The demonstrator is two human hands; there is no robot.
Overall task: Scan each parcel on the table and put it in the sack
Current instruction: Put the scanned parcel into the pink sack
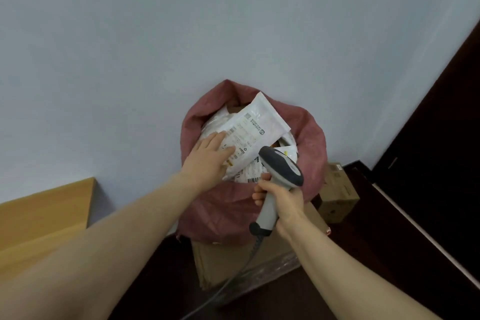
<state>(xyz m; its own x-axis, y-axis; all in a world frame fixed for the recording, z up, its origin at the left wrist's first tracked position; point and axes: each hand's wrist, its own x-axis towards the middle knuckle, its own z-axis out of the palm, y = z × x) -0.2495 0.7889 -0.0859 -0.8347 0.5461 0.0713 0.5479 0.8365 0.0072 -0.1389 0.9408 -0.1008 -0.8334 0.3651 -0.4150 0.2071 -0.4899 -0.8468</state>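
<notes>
White parcel point(259, 122) in red sack point(313, 138), label unreadable; L grip point(207, 161) flat on it, R grip point(284, 199) holds scanner point(283, 165).

A: How is the left hand point(210, 161) posed?
B: Arm stretched forward, fingers extended and laid flat on a parcel point(259, 122).
A: And the right hand point(280, 200)?
B: Forearm angled inward, fingers wrapped round the scanner point(281, 166) handle.
</notes>
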